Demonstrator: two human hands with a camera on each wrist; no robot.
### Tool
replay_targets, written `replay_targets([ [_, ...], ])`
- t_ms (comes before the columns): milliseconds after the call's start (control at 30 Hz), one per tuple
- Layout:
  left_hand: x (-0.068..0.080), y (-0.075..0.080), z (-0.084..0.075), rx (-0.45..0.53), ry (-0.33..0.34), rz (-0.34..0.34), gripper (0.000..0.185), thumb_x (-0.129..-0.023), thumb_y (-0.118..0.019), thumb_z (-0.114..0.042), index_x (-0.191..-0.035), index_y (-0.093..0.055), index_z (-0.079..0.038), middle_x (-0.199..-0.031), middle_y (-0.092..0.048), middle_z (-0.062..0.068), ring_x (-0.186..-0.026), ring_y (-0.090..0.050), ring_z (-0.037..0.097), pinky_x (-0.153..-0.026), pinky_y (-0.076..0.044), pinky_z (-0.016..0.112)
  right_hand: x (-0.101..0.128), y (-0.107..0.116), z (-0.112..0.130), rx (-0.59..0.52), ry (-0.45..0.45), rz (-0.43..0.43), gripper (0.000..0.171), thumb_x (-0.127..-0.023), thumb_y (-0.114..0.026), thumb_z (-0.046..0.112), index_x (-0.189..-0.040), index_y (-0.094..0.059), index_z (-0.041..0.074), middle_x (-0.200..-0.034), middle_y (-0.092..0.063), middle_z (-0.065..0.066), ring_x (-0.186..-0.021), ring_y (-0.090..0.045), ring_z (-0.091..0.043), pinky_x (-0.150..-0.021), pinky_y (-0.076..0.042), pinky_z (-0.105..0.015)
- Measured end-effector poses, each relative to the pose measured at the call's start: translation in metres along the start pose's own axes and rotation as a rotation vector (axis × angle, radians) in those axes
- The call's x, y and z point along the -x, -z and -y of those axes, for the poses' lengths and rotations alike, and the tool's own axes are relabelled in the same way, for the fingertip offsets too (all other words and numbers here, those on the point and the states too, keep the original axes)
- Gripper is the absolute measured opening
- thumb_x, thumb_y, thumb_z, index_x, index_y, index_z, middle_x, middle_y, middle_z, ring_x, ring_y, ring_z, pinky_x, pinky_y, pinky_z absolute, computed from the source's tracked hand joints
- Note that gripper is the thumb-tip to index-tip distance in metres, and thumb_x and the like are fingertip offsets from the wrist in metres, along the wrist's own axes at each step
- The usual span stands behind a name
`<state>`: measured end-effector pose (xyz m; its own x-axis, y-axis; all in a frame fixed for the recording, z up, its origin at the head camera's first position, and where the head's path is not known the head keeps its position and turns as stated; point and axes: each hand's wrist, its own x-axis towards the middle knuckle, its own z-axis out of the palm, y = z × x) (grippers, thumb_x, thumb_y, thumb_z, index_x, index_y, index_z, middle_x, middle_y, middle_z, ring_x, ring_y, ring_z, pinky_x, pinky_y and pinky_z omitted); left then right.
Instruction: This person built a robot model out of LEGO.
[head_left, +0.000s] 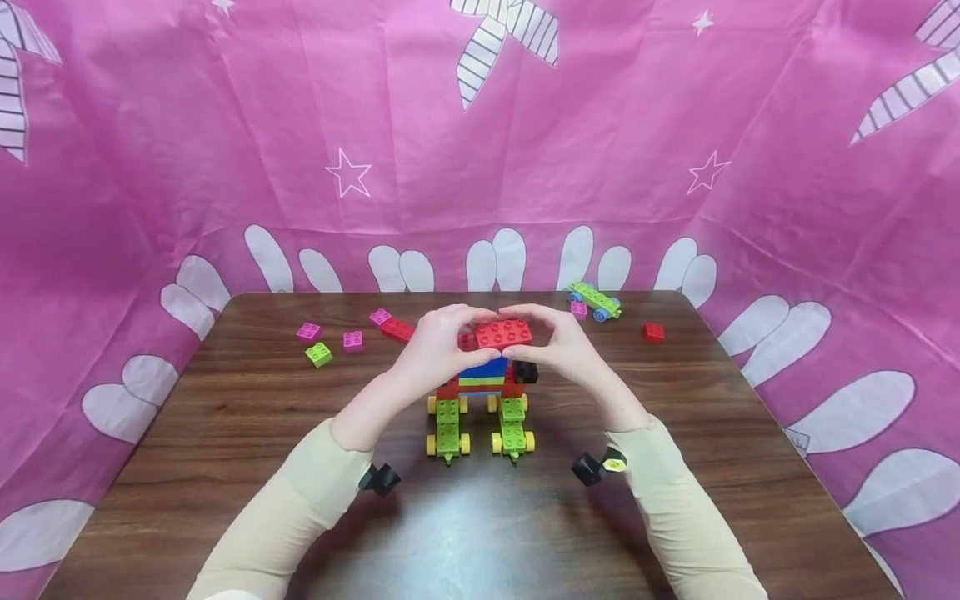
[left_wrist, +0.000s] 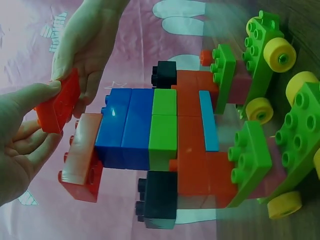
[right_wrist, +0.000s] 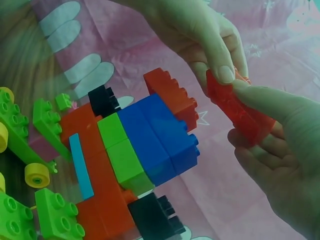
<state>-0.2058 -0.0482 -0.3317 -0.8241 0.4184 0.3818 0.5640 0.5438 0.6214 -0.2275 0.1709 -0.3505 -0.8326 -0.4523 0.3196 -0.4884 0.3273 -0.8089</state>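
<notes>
Both hands meet over a toy-brick build, pinching one red brick point(head_left: 503, 334) between thumbs and fingers. My left hand point(head_left: 431, 343) grips it from the left, and my right hand point(head_left: 564, 340) from the right. In the left wrist view, the held brick point(left_wrist: 60, 102) is tilted above the build. Below it, blue bricks point(left_wrist: 125, 127) sit on green bricks point(left_wrist: 164, 132) and a red body point(left_wrist: 192, 135). Another red brick point(left_wrist: 82, 150) is fixed on top at one side. Black bricks point(right_wrist: 156, 216) flank the blue stack. Two green wheeled bases point(head_left: 447, 433) with yellow wheels carry everything.
Pink bricks point(head_left: 308, 332), a lime brick point(head_left: 318, 354) and a long red brick point(head_left: 397, 330) lie at the back left of the wooden table point(head_left: 247, 467). A green wheeled base point(head_left: 595, 299) with blue wheels and a small red brick point(head_left: 654, 332) are at the back right.
</notes>
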Motion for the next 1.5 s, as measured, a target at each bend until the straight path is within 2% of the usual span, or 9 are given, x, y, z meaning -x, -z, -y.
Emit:
replay_targets([
  [233, -0.002, -0.006, 0.008, 0.031, 0.008, 0.023, 0.049, -0.081, -0.081, -0.020, -0.125, -0.066, -0.007, -0.118, -0.069, 0.009, -0.095, -0.069, 0.019, -0.085, -0.058, 0.031, 0.000, 0.000, -0.005, -0.006, -0.060, 0.023, 0.045, -0.082, -0.079, 0.012, -0.125, -0.065, 0.007, -0.117, -0.069, -0.011, -0.105, -0.063, -0.023, -0.088, -0.054, -0.037],
  [467, -0.005, -0.009, 0.015, -0.007, -0.014, 0.047, 0.052, -0.081, -0.081, -0.026, -0.127, -0.065, -0.008, -0.123, -0.068, 0.007, -0.110, -0.066, 0.021, -0.095, -0.054, 0.035, 0.000, 0.000, -0.014, 0.008, -0.070, 0.001, 0.041, -0.082, -0.079, 0.016, -0.121, -0.067, 0.009, -0.112, -0.071, -0.009, -0.100, -0.063, -0.021, -0.085, -0.055, -0.038],
  [600, -0.008, -0.010, 0.018, -0.020, -0.018, 0.056, 0.052, -0.083, -0.079, -0.029, -0.127, -0.064, -0.008, -0.124, -0.068, 0.007, -0.112, -0.065, 0.021, -0.096, -0.053, 0.037, 0.000, 0.000, -0.018, 0.002, -0.068, -0.024, 0.040, -0.082, -0.079, 0.017, -0.119, -0.068, 0.009, -0.110, -0.071, -0.009, -0.097, -0.063, -0.022, -0.082, -0.055, -0.038],
  [833, -0.009, -0.006, 0.021, -0.021, 0.028, 0.097, 0.051, -0.085, -0.076, -0.032, -0.128, -0.064, -0.007, -0.123, -0.068, 0.007, -0.112, -0.065, 0.021, -0.097, -0.053, 0.039, 0.001, 0.000, -0.021, -0.014, -0.101, -0.026, 0.041, -0.083, -0.079, 0.019, -0.120, -0.067, 0.009, -0.113, -0.070, -0.010, -0.102, -0.061, -0.024, -0.087, -0.053, -0.047],
  [1133, -0.007, -0.007, 0.026, -0.041, 0.054, 0.131, 0.050, -0.086, -0.075, -0.033, -0.128, -0.064, -0.007, -0.123, -0.068, 0.008, -0.114, -0.064, 0.022, -0.099, -0.052, 0.039, 0.002, -0.002, -0.027, -0.012, -0.126, -0.023, 0.041, -0.083, -0.079, 0.022, -0.121, -0.067, 0.010, -0.115, -0.070, -0.008, -0.103, -0.061, -0.022, -0.086, -0.054, -0.036],
  [1500, -0.007, -0.009, 0.028, -0.068, 0.080, 0.160, 0.049, -0.086, -0.075, -0.035, -0.127, -0.065, -0.010, -0.123, -0.068, 0.006, -0.112, -0.063, 0.022, -0.098, -0.052, 0.040, 0.003, -0.005, -0.032, -0.031, -0.150, -0.014, 0.041, -0.083, -0.079, 0.024, -0.120, -0.067, 0.011, -0.114, -0.070, -0.007, -0.104, -0.062, -0.023, -0.085, -0.055, -0.037],
])
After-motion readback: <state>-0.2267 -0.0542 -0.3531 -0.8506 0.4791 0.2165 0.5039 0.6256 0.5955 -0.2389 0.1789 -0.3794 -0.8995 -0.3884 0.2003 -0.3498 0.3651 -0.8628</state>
